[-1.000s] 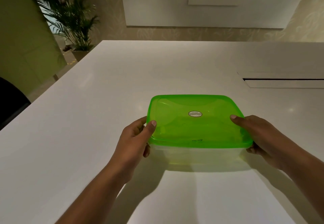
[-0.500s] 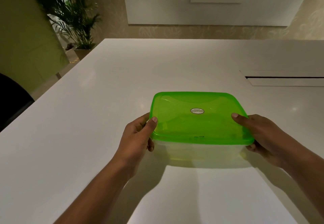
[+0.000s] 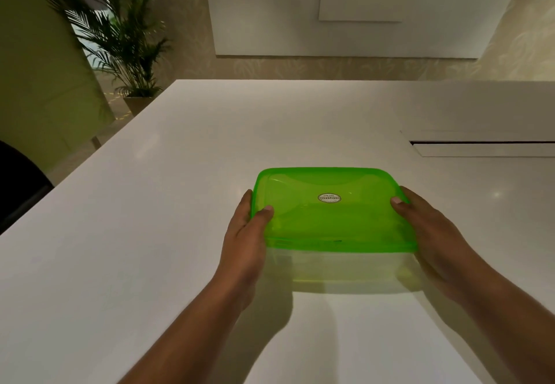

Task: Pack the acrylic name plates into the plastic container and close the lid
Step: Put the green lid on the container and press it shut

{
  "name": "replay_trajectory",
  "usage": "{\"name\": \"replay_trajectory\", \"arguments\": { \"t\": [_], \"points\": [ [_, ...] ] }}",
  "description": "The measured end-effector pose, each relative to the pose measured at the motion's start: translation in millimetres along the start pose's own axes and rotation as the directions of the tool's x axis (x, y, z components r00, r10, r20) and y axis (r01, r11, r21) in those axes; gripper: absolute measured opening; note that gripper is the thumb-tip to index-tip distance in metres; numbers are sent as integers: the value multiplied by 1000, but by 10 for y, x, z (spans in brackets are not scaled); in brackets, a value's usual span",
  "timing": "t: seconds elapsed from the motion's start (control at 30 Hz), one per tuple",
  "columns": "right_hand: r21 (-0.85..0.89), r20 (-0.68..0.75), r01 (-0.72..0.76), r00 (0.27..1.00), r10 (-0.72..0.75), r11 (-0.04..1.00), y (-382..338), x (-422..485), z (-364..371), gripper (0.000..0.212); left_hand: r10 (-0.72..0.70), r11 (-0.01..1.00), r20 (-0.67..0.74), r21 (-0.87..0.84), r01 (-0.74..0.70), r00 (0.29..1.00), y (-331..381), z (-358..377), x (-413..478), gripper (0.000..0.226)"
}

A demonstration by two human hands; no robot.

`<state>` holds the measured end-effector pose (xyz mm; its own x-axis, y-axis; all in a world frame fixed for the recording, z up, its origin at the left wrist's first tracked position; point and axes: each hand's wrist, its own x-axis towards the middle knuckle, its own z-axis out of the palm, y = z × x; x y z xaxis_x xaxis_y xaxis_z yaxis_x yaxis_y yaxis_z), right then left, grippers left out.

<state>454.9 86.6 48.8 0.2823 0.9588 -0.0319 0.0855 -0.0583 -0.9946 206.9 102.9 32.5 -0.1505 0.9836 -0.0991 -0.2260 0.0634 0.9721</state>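
A clear plastic container (image 3: pixel 339 269) stands on the white table (image 3: pixel 168 203) with a translucent green lid (image 3: pixel 330 212) on top; an oval sticker sits in the lid's middle. My left hand (image 3: pixel 246 239) grips the container's left side, thumb on the lid's edge, fingers along the side wall. My right hand (image 3: pixel 432 233) grips the right side the same way, thumb pressed on the lid's rim. No name plates can be made out through the lid or the walls.
A long slot with a flap (image 3: pixel 486 146) is cut into the table at the right. A potted palm (image 3: pixel 120 41) stands past the table's far left corner. A dark chair back (image 3: pixel 18 182) shows at the left edge.
The camera has tilted and the container sits a little farther from me. Both hands have slid forward along its sides, keeping their hold.
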Motion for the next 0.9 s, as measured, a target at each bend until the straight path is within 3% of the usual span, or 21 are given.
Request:
{"name": "replay_trajectory", "arguments": {
  "t": [0.13,0.23,0.53,0.73,0.9],
  "points": [
    [-66,-22,-14,1000,13,998,38,31,-3,46,-5,1000,37,-5,5,999,-33,-19,25,52],
    [-98,-10,-27,1000,26,995,42,40,-16,50,-26,1000,62,-12,27,998,-62,-45,43,51],
    [4,10,-67,998,67,998,-59,-52,28,28,-44,996,109,-69,51,993,-67,-60,72,48],
    [38,13,-76,997,75,996,-65,-55,26,21,-44,993,96,-108,54,994,-35,-50,53,59],
    [-38,-7,-167,986,167,985,-139,141,-74,16,-65,991,90,121,54,994,189,-144,252,36]
  ]
}}
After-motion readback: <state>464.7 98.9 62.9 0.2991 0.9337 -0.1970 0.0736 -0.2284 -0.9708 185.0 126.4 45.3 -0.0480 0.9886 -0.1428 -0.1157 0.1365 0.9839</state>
